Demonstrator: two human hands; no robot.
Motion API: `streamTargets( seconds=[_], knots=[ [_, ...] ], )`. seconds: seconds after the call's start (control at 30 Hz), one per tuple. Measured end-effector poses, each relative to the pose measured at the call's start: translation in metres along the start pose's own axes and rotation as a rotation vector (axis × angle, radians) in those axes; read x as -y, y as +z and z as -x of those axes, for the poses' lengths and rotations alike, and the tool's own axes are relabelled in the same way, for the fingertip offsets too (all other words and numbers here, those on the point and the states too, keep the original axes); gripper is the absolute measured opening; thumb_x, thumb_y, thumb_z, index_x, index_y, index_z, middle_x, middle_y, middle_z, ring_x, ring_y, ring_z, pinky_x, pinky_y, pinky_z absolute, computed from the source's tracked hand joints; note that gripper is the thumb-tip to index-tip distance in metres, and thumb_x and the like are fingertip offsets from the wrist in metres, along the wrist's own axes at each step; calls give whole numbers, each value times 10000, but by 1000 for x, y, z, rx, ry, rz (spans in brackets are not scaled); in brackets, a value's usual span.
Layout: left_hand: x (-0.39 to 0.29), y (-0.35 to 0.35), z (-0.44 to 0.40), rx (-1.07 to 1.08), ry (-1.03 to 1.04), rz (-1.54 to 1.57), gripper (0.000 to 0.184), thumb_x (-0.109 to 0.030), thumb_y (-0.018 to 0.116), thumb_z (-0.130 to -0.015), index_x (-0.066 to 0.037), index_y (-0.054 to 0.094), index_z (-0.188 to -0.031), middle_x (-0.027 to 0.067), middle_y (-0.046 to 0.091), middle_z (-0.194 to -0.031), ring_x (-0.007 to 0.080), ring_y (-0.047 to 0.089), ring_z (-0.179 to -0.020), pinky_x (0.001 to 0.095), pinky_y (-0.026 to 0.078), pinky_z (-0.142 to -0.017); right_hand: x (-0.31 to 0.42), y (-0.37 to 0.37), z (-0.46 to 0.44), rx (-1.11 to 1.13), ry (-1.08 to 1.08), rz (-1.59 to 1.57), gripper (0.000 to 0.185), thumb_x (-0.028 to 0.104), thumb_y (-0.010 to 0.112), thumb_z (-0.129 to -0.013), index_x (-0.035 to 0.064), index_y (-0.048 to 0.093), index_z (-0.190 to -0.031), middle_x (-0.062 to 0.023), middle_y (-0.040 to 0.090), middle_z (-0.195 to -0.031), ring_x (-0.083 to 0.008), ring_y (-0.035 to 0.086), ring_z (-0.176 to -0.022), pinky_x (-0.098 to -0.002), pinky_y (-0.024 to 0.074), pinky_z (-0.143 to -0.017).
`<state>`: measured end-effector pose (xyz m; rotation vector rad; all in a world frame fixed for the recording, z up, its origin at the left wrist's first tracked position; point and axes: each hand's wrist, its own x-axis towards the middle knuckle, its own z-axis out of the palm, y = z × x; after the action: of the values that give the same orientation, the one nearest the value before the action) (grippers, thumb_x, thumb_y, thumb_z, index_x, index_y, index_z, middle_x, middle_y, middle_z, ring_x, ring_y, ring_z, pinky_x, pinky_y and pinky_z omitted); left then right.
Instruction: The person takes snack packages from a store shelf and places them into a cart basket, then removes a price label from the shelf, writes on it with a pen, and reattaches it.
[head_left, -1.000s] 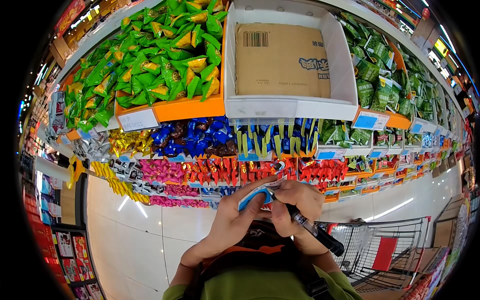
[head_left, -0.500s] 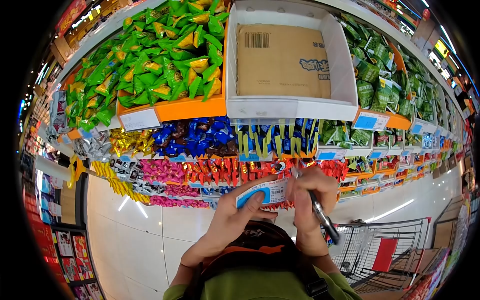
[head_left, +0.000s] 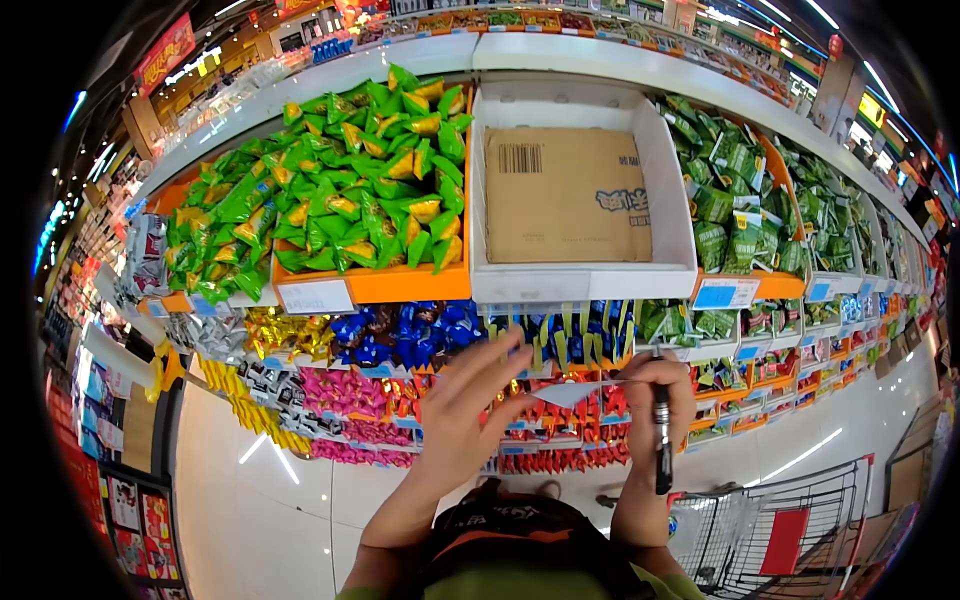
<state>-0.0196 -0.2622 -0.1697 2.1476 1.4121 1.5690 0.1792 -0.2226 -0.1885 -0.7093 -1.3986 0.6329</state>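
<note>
My left hand (head_left: 465, 410) is raised before the lower shelves, its fingers spread; the thumb is beside one end of a thin white card (head_left: 572, 392) seen almost edge-on. The card's other end is between the fingers of my right hand (head_left: 660, 400), which also holds a black marker (head_left: 662, 440) pointing downward. Above the hands, a white bin (head_left: 580, 283) holds a flat brown cardboard box (head_left: 565, 190). Green and yellow packets (head_left: 350, 200) fill the orange-edged bin to its left, with a white label (head_left: 315, 296) on the front.
Green packets (head_left: 735, 205) lie in bins on the right. Blue (head_left: 400, 332), pink (head_left: 345, 393) and red sweets fill the lower tiers. A wire shopping cart (head_left: 770, 530) stands at the lower right. The tips of shoes (head_left: 548, 489) show on the tiled floor (head_left: 320, 510).
The view has tilted up, showing more of the aisle behind. The hands have moved apart, the left fingers have opened, and the card has turned from face-on to nearly edge-on.
</note>
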Motion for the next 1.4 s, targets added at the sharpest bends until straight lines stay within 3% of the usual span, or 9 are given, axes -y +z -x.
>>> streamTargets(
  seconds=[0.1,0.23,0.3,0.37,0.43,0.6,0.83,1.1,1.4],
  knots=[
    [6,3,-34,-204,256,-572,395,-121,749,-703,-83,652,-1083,46,584,-1228,275,527,-1065,383,396,-883,1,2,-8,-38,-26,-65,74,17,624,-850,24,555,-877,-109,601,-849,-159,563,-731,-276,455,-664],
    [15,9,-51,-261,235,-685,388,-189,744,-710,-137,659,-1085,-1,577,-1171,251,489,-1055,381,362,-865,-3,12,-16,-21,-97,14,68,24,625,-845,27,565,-877,-152,650,-958,-153,558,-757,-269,457,-697],
    [17,10,-50,-271,223,-697,394,-206,741,-712,-147,657,-1092,-4,579,-1138,249,488,-1041,385,365,-857,1,17,-21,9,-11,8,61,-19,588,-843,20,567,-884,-181,651,-1044,-188,602,-869,-297,472,-792],
    [20,14,-49,-270,220,-683,379,-145,716,-726,-161,656,-1100,-8,579,-1129,251,481,-1032,386,363,-841,-8,25,-27,35,-99,-16,83,-52,556,-841,10,571,-895,-231,608,-1173,-309,525,-1206,-372,403,-987],
    [20,16,-48,-271,227,-685,384,-107,701,-725,-163,656,-1102,-8,578,-1133,252,482,-1025,385,362,-830,-5,32,-29,42,-87,-8,75,-46,550,-853,10,569,-899,-247,574,-1227,-310,499,-1235,-357,393,-988],
    [19,15,-48,-249,226,-693,370,-111,681,-725,-156,659,-1091,-3,569,-1109,254,485,-1020,384,362,-824,-7,51,-24,19,-77,-81,44,-12,527,-904,20,532,-933,-243,531,-1287,-157,546,-1103,-274,421,-880],
    [8,7,-55,-172,231,-663,434,-106,719,-690,-144,643,-1115,17,565,-1077,252,502,-1000,381,365,-821,-2,52,-32,-50,39,-283,116,143,498,-959,34,460,-967,-225,548,-1260,-238,543,-1134,-381,383,-998],
    [15,11,-51,-193,268,-650,407,-97,714,-694,-132,635,-1092,22,576,-1077,257,517,-975,380,376,-801,-11,45,-35,-60,99,-373,183,204,524,-957,32,474,-991,-206,587,-1188,-203,556,-1074,-349,401,-966],
    [4,14,-46,-185,236,-624,356,-77,691,-718,-101,620,-1066,38,569,-1084,272,501,-974,380,381,-810,0,39,-43,-105,-50,-127,44,63,552,-918,26,527,-917,-71,611,-944,-55,493,-715,-215,427,-655]
  ],
)
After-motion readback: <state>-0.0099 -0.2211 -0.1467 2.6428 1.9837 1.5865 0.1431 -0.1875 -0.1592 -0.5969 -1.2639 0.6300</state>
